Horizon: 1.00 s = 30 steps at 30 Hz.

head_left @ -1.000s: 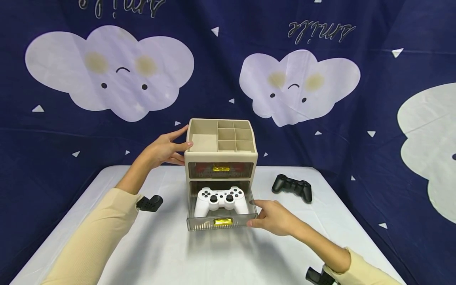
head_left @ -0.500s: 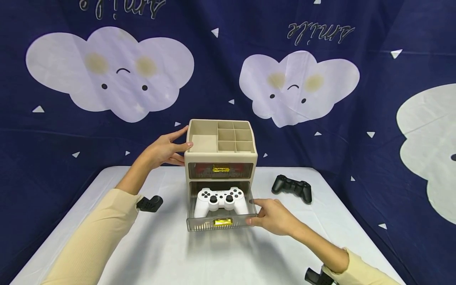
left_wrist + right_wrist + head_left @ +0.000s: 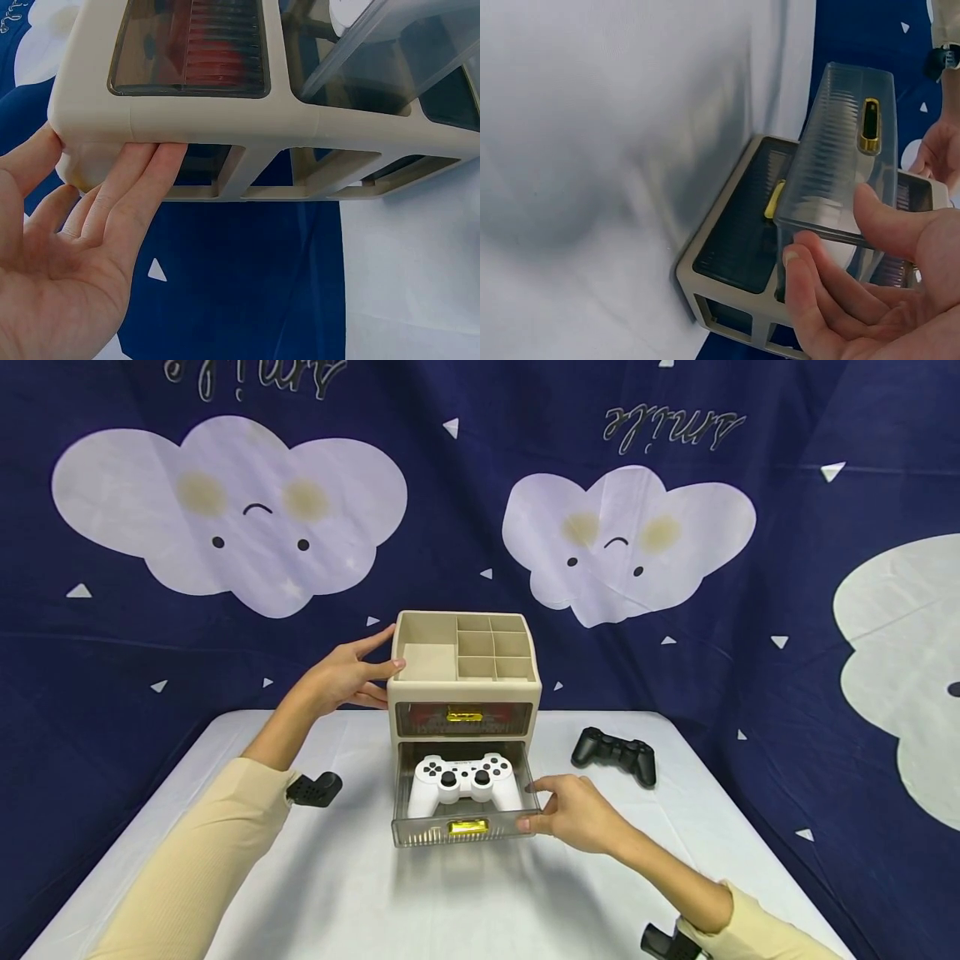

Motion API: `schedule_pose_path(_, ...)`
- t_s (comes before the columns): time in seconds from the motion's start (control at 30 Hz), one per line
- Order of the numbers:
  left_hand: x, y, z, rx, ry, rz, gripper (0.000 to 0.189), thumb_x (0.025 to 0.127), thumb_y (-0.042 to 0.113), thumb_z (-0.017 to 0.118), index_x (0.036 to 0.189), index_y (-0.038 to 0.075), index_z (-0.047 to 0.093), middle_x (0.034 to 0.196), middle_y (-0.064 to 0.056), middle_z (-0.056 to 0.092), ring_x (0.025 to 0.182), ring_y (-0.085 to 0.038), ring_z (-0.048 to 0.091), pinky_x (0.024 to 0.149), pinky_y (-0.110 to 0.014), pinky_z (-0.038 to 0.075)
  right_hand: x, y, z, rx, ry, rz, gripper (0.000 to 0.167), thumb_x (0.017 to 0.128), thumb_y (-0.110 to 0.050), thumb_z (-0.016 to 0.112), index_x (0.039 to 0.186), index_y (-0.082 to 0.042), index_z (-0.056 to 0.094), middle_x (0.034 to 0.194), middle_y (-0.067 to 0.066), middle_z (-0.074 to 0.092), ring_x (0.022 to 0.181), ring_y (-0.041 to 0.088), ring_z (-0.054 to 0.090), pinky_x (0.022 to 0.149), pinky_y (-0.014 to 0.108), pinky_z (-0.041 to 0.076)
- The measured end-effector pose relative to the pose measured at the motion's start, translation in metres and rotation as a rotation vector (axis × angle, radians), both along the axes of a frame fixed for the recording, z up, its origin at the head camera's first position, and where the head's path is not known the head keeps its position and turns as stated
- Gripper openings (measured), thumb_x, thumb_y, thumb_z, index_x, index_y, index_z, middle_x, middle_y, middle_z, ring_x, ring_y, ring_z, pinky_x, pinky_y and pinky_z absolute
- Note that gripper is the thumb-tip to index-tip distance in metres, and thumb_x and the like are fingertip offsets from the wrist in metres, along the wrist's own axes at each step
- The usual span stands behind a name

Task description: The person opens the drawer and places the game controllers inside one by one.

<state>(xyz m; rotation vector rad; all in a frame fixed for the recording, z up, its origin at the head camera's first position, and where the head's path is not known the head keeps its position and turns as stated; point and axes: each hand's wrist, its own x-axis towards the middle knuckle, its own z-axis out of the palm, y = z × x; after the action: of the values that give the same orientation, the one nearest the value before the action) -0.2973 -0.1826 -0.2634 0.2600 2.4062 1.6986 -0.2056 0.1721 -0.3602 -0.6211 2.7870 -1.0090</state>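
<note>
A beige desk organizer (image 3: 465, 687) stands mid-table, with a divided top tray. Its lower clear grey drawer (image 3: 420, 835) is pulled out, and a white game controller (image 3: 465, 781) lies inside. At the organizer's upper left side, my left hand (image 3: 348, 677) holds on, thumb over the top rim and fingers against the side wall. My right hand (image 3: 573, 814) grips the drawer's front right corner; in the right wrist view the thumb (image 3: 889, 221) lies on the front panel and the fingers (image 3: 810, 300) bend against the drawer's side. The upper drawer (image 3: 423, 720) is closed, with something red showing through it.
A black game controller (image 3: 615, 756) lies on the white-covered table (image 3: 360, 893), right of the organizer. Behind the table hangs a dark blue curtain (image 3: 450, 527) with cloud prints. Black wrist cameras sit at both cuffs.
</note>
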Motion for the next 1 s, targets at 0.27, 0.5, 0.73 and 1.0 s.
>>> schedule_pose_path(0.27,0.000,0.001,-0.001,0.003,0.001,0.000,0.078,0.102,0.031,0.063,0.162,0.042,0.013,0.141,-0.029,0.056,0.098,-0.035,0.075,0.094,-0.051,0.059,0.006,0.004,0.010,0.098,-0.037,0.051,0.036,0.090,-0.037,0.078,0.069,-0.008,0.071,0.053,-0.005,0.062,0.048,0.008,0.055,0.044,0.025,0.043)
schedule_pose_path(0.5,0.000,0.000,0.000,0.008,0.000,-0.005,0.079,0.102,0.032,0.064,0.162,0.041,0.013,0.140,-0.029,0.056,0.099,-0.035,0.075,0.094,-0.051,0.058,0.016,0.005,0.012,0.135,-0.224,0.132,0.046,0.097,-0.042,0.068,0.065,-0.008,0.071,0.057,0.004,0.068,0.050,0.015,0.062,0.047,0.029,0.050)
schedule_pose_path(0.73,0.000,0.001,0.000,0.013,-0.004,-0.007,0.077,0.104,0.028,0.062,0.163,0.040,0.013,0.144,-0.030,0.053,0.099,-0.038,0.075,0.095,-0.053,0.058,0.020,-0.008,0.000,0.016,-0.328,0.243,0.026,0.101,-0.032,0.064,0.089,-0.012,0.075,0.072,0.007,0.070,0.063,0.017,0.066,0.059,0.031,0.058)
schedule_pose_path(1.0,0.001,0.000,0.000,0.010,0.005,-0.005,0.078,0.103,0.030,0.063,0.162,0.041,0.013,0.142,-0.030,0.054,0.099,-0.038,0.075,0.095,-0.052,0.058,0.026,-0.034,-0.015,-0.240,-0.475,0.219,0.028,0.104,-0.022,0.058,0.104,0.003,0.069,0.086,0.013,0.072,0.074,0.020,0.069,0.070,0.036,0.063)
